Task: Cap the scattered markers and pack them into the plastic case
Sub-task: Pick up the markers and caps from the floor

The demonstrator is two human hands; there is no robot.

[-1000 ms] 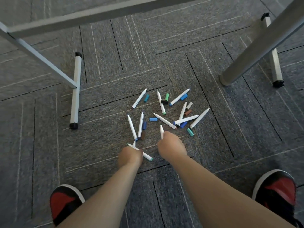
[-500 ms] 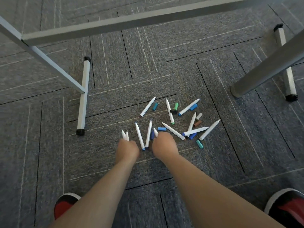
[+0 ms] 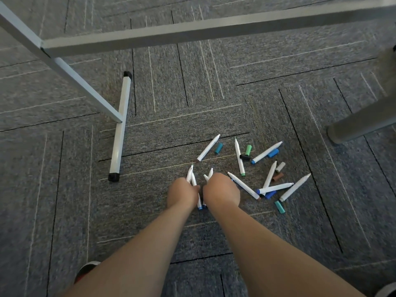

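Both fists low over the carpet (image 3: 64,189) — left grip (image 3: 182,193) curled round white markers (image 3: 191,175), right grip (image 3: 220,189) just beside it, clenched on a second bunch (image 3: 210,173). Loose markers (image 3: 243,185) and caps (image 3: 278,176) lie scattered to the right on the floor — near a grey table leg (image 3: 364,123)

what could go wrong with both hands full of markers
The left hand and right hand both grip markers, so neither can easily pick up caps; a marker may slip out. The caps lie mixed on the carpet, so colours could get mismatched. No case is in view.
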